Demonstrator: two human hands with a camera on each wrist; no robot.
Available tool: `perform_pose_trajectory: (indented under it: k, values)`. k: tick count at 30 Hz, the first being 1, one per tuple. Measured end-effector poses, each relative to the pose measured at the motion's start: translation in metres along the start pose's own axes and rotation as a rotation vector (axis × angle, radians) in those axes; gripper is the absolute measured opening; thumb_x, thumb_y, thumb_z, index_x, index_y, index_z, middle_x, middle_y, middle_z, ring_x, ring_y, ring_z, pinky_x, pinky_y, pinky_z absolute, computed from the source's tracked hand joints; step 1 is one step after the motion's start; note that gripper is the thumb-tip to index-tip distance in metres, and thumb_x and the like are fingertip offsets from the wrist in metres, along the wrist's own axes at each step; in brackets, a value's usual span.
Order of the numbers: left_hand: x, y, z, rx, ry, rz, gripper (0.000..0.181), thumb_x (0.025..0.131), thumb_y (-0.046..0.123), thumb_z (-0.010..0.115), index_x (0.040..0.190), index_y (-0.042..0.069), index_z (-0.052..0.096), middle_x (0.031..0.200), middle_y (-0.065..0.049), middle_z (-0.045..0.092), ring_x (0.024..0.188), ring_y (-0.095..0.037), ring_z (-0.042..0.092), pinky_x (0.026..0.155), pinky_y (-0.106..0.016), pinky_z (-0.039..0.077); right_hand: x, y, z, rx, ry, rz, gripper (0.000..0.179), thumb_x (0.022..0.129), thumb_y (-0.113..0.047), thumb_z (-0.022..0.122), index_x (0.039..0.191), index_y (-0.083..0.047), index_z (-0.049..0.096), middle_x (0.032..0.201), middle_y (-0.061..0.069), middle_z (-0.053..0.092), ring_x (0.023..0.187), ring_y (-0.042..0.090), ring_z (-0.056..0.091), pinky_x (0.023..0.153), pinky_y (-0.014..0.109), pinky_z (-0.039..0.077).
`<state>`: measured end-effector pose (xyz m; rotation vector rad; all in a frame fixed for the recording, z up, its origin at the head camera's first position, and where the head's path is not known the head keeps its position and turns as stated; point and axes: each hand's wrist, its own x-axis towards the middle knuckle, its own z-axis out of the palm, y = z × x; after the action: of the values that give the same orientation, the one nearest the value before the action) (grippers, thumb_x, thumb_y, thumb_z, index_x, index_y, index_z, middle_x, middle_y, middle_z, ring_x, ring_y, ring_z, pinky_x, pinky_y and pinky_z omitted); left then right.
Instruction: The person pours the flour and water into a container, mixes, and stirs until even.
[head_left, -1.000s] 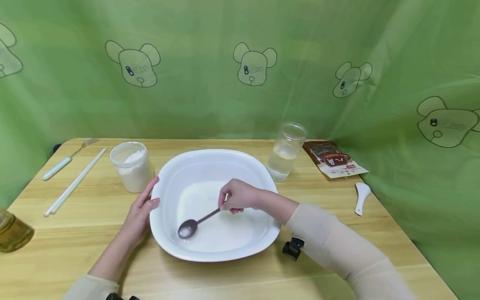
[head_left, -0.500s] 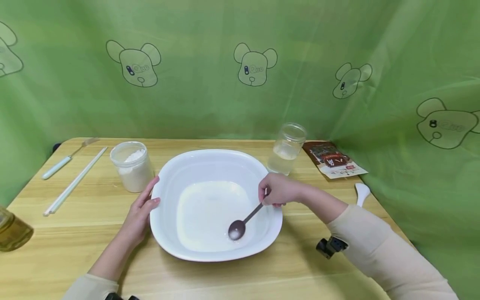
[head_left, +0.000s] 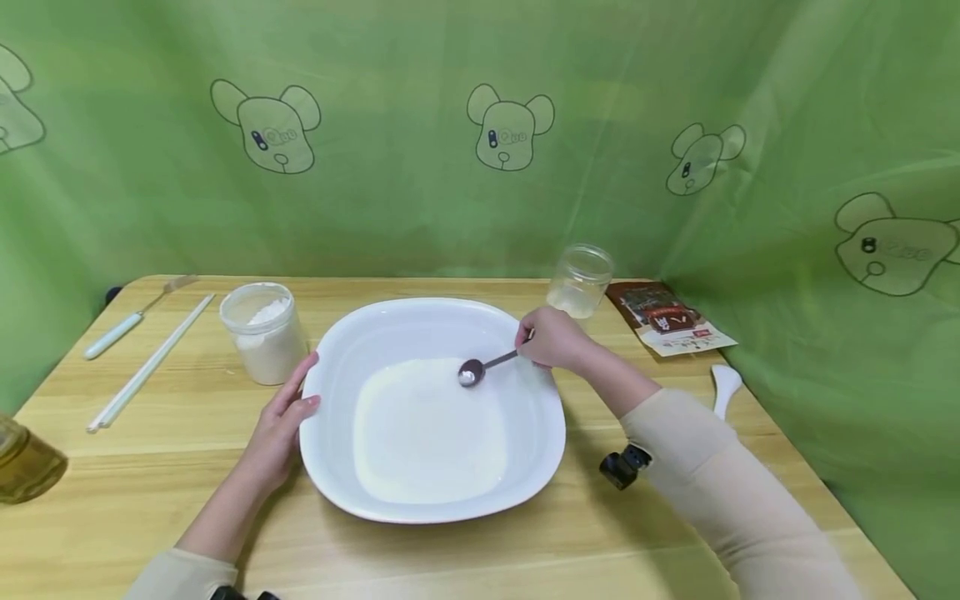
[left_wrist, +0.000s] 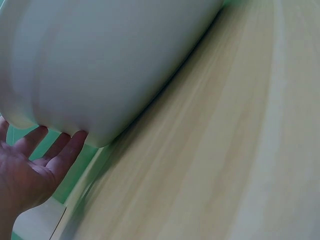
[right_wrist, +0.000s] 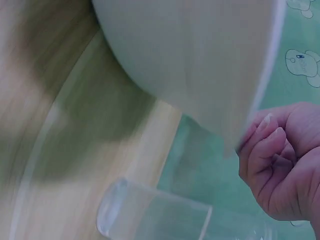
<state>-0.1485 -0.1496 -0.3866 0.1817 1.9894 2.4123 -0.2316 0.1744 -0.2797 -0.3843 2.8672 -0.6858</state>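
A white basin (head_left: 431, 508) stands in the middle of the wooden table. My left hand (head_left: 273, 429) rests against its left side, fingers spread and fairly straight; in the left wrist view fingertips touch the basin's edge. My right hand (head_left: 557, 340) pinches the handle of a dark brown spoon (head_left: 471, 372) at the basin's far right. The spoon's bowl is over the inside, with a pale spot in it; whether that is contents or shine I cannot tell. In the right wrist view curled fingers (right_wrist: 265, 150) lie by the rim, with the spoon hidden.
Left of the basin stands a jar of white powder (head_left: 268, 342). Chopsticks (head_left: 153, 362), a blue-handled fork (head_left: 116, 333) and an amber jar (head_left: 28, 462) lie farther left. Right are a clear jar (head_left: 579, 287), a brown packet (head_left: 667, 321) and a white spoon (head_left: 724, 383).
My right hand has swept the spoon from the basin's near left to its right side, then away toward the far right. My left hand has stayed at the basin's left side.
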Motion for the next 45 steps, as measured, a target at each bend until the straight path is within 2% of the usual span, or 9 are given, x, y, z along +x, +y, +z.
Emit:
perform_pose_trajectory:
  k: [6,12,16,20,25,28,37,41,45]
  values:
    - [0.0,0.001,0.0,0.002,-0.001,-0.001,0.051,0.088,0.013,0.045,0.136,0.019,0.027,0.141,-0.011,0.015,0.093,-0.007,0.051,0.07,-0.025,0.049,0.015,-0.015,0.019,0.123,-0.014,0.062,0.005,0.074,0.001,0.054,0.073,0.0,0.059,0.05,0.005,0.051,0.04,0.012,0.044,0.036,0.019,0.035]
    - [-0.001,0.002,0.0,-0.011,0.002,-0.007,0.052,0.088,0.012,0.045,0.136,0.02,0.028,0.138,-0.013,0.019,0.088,-0.009,0.053,0.066,-0.026,0.05,0.019,-0.03,0.039,0.262,-0.065,0.068,0.005,0.075,0.001,0.058,0.071,-0.002,0.059,0.049,0.006,0.051,0.04,0.012,0.043,0.037,0.02,0.036]
    - [-0.001,0.001,0.0,-0.027,-0.01,-0.007,0.051,0.088,0.012,0.045,0.136,0.02,0.028,0.139,-0.014,0.017,0.088,-0.009,0.054,0.066,-0.026,0.05,0.013,-0.039,0.051,0.331,-0.159,0.047,0.004,0.075,0.001,0.06,0.072,0.0,0.06,0.048,0.006,0.051,0.04,0.012,0.044,0.037,0.021,0.036]
    - [0.0,0.0,-0.001,-0.025,-0.016,0.005,0.051,0.088,0.013,0.044,0.136,0.02,0.028,0.139,-0.015,0.016,0.09,-0.008,0.053,0.068,-0.026,0.05,0.001,-0.045,0.055,0.356,-0.283,-0.012,0.003,0.075,0.001,0.06,0.072,0.0,0.061,0.047,0.006,0.05,0.039,0.012,0.043,0.036,0.02,0.034]
    - [0.0,0.0,0.0,-0.022,-0.01,0.003,0.051,0.089,0.013,0.045,0.136,0.02,0.028,0.139,-0.014,0.016,0.09,-0.008,0.053,0.068,-0.026,0.05,-0.015,-0.046,0.051,0.332,-0.426,-0.069,0.006,0.074,0.003,0.059,0.071,-0.002,0.061,0.046,0.006,0.049,0.038,0.011,0.04,0.035,0.019,0.031]
    - [0.0,-0.001,0.001,-0.022,-0.007,-0.007,0.051,0.088,0.013,0.045,0.136,0.02,0.028,0.139,-0.013,0.018,0.09,-0.008,0.053,0.067,-0.026,0.05,-0.024,-0.039,0.044,0.289,-0.462,-0.089,0.006,0.074,0.003,0.06,0.071,-0.003,0.061,0.046,0.005,0.049,0.038,0.011,0.04,0.035,0.018,0.032]
    - [0.0,0.0,0.002,-0.014,0.002,-0.014,0.051,0.088,0.013,0.045,0.136,0.02,0.028,0.139,-0.012,0.018,0.089,-0.008,0.053,0.067,-0.026,0.05,-0.04,-0.01,0.006,0.118,-0.435,-0.125,0.011,0.07,0.006,0.056,0.066,-0.004,0.059,0.045,0.001,0.046,0.038,0.008,0.04,0.035,0.017,0.033]
    - [0.0,0.001,0.001,-0.006,0.0,-0.01,0.051,0.089,0.014,0.044,0.136,0.019,0.027,0.14,-0.011,0.017,0.091,-0.008,0.051,0.069,-0.025,0.049,-0.041,-0.004,-0.01,0.003,-0.364,-0.145,0.012,0.069,0.006,0.054,0.065,-0.005,0.058,0.046,0.002,0.048,0.038,0.009,0.041,0.035,0.018,0.034]
    - [0.0,0.001,0.001,-0.002,-0.009,-0.003,0.051,0.089,0.014,0.044,0.137,0.019,0.026,0.141,-0.01,0.014,0.095,-0.007,0.049,0.072,-0.024,0.048,-0.037,-0.001,-0.019,-0.072,-0.256,-0.108,0.011,0.071,0.005,0.054,0.068,-0.004,0.058,0.05,0.004,0.049,0.04,0.011,0.043,0.037,0.021,0.037]
